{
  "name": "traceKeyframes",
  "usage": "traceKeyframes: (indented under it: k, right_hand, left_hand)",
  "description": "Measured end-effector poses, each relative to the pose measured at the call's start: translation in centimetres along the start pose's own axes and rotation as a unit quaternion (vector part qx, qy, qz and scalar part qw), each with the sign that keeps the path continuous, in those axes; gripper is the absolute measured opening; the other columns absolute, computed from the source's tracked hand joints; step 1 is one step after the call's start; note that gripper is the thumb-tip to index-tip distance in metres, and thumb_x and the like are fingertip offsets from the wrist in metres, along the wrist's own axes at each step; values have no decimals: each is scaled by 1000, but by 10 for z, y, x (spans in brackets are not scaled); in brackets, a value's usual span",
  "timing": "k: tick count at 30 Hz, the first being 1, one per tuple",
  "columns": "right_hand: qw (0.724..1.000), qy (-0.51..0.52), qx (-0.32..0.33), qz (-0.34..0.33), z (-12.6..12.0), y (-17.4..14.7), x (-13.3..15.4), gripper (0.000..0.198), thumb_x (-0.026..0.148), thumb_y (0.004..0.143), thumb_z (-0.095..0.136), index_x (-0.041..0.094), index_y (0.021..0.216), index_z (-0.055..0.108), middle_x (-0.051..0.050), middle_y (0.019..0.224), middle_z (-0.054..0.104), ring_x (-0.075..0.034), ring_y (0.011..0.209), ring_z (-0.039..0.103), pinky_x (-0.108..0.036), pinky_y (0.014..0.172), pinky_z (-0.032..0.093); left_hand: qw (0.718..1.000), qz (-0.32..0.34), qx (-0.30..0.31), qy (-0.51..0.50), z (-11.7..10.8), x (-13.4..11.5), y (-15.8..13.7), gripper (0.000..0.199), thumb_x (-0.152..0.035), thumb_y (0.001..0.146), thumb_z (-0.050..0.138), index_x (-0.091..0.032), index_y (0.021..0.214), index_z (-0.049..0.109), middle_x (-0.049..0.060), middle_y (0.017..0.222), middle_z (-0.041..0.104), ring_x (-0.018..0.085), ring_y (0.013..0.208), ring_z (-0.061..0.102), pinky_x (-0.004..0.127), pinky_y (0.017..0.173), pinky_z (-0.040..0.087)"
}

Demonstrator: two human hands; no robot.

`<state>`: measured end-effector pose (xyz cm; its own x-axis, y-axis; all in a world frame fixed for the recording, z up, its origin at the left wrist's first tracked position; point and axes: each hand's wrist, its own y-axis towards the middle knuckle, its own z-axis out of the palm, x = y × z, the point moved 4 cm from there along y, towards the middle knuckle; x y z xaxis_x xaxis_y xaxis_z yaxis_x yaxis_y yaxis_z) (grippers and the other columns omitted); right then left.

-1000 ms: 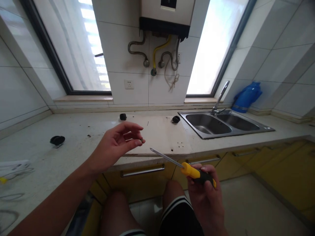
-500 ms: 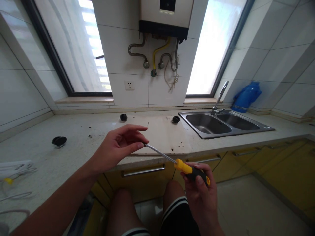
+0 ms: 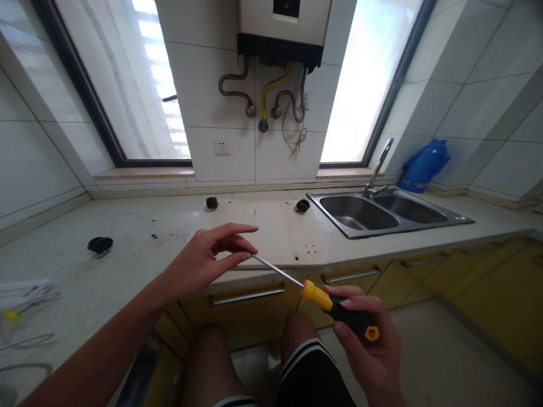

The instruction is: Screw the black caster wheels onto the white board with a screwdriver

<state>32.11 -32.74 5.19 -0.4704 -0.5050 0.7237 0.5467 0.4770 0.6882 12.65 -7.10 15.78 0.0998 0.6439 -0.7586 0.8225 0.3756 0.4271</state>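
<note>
A screwdriver (image 3: 317, 295) with a yellow and black handle slants across the front of the counter, its metal shaft pointing up and left. My right hand (image 3: 373, 333) is closed around the black part of the handle. At the shaft's far end, my left hand (image 3: 212, 257) pinches the tip between thumb and fingers, with one finger stretched out above. Whether a small piece such as a screw sits at the tip is hidden by the fingertips. Behind the hands lies a flat, pale board (image 3: 275, 237) with small holes, level with the counter.
Black round caster-like pieces lie on the counter: one at left (image 3: 100, 245), one behind the left hand (image 3: 211, 202), one near the sink (image 3: 302, 206). The steel double sink (image 3: 353, 230) is at right, beside a blue jug (image 3: 425, 165). Drawer handles (image 3: 246, 295) jut out below.
My right hand has shifted right and slightly down, rolling its grip so the handle's end faces me more. My left hand has dropped slightly, still at the tip.
</note>
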Motion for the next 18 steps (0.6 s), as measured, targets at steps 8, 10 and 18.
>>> traceKeyframes:
  k: [8, 10, 18]
  right_hand:
    - [971, 154, -74, 166, -7, -17, -47, 26, 43, 98, 80, 27, 118, 73, -10, 115, 81, -23, 92, 80, -36, 77, 70]
    - [956, 185, -99, 206, -5, -22, -56, 28, 43, 97, 83, 27, 117, 73, -8, 115, 81, -22, 93, 80, -34, 79, 69]
    - [875, 288, -211, 326, -1, -31, -90, 46, 51, 86, 94, 28, 117, 69, -4, 113, 82, -16, 89, 82, -25, 81, 67]
  left_hand:
    - [1000, 8, -7, 20, 22, 14, 2, 31, -40, 103, 79, -30, 132, 80, 2, 106, 89, 20, 98, 86, 26, 91, 71]
    - [1000, -8, -14, 20, 29, 24, 2, 31, -43, 102, 81, -30, 131, 81, 2, 107, 89, 22, 98, 87, 28, 89, 73]
    - [998, -36, -54, -4, 50, 72, -2, 71, -42, 101, 81, -46, 165, 51, 2, 173, 56, 29, 151, 64, 43, 122, 57]
